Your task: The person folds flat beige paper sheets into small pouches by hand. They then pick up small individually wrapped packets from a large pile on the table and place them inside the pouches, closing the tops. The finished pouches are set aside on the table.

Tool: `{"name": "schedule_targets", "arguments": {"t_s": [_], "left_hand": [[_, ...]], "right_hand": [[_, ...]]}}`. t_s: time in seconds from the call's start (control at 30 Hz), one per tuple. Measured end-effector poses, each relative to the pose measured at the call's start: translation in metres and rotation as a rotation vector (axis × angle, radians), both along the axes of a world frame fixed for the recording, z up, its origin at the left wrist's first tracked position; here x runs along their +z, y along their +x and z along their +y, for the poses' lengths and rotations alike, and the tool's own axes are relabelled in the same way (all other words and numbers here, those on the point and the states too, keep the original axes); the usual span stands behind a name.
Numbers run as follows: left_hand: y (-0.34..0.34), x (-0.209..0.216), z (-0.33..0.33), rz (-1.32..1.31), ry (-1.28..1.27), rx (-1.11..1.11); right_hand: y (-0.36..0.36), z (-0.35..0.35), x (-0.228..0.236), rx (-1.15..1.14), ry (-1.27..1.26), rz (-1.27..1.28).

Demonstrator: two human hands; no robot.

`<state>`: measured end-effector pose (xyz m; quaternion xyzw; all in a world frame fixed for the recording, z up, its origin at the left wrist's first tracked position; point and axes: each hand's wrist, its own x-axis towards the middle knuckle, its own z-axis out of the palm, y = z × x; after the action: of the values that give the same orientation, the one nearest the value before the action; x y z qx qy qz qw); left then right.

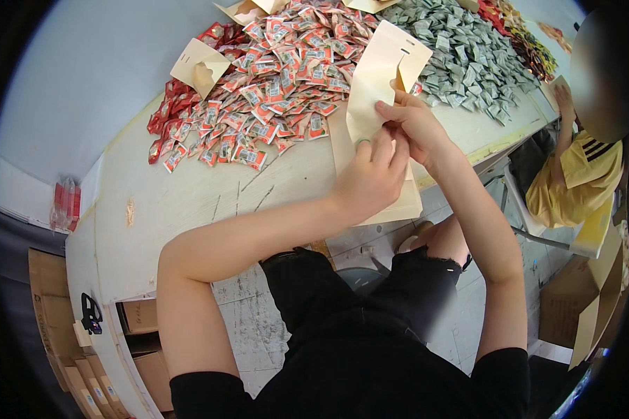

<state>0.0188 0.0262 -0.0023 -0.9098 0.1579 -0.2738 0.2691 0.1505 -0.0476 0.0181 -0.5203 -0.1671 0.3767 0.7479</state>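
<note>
A cream paper bag [368,92] with slots cut near its top stands tilted in front of me, at the table's near edge. My right hand [419,126] pinches its right side between thumb and fingers. Close beneath, my left hand [372,171] has its fingers closed at the bag's lower part, right against the right hand. The left fingertips are partly hidden. Under both hands lie more flat cream paper bags [404,207], jutting past the table edge. A heap of red-and-white small packets [279,91] spreads to the left of the bag.
Silver-green sachets [461,52] are heaped at the right, with red and yellow packets [528,49] beyond. An open cream bag [200,66] rests on the left heap. A person in a yellow top [573,178] sits at right, near an open cardboard box [580,300].
</note>
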Motion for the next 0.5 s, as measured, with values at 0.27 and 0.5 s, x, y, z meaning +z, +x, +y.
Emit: {"name": "schedule_targets", "arguments": {"t_s": [0.27,0.5], "left_hand": [[-0.013,0.03,0.061,0.01,-2.142,-0.496],[-0.004,0.027,0.051,-0.035,-2.021,-0.494]], "right_hand": [[-0.028,-0.011,0.002,-0.06,-0.042,-0.318],[-0.074,0.008,0.018,0.017,0.01,-0.356]]}}
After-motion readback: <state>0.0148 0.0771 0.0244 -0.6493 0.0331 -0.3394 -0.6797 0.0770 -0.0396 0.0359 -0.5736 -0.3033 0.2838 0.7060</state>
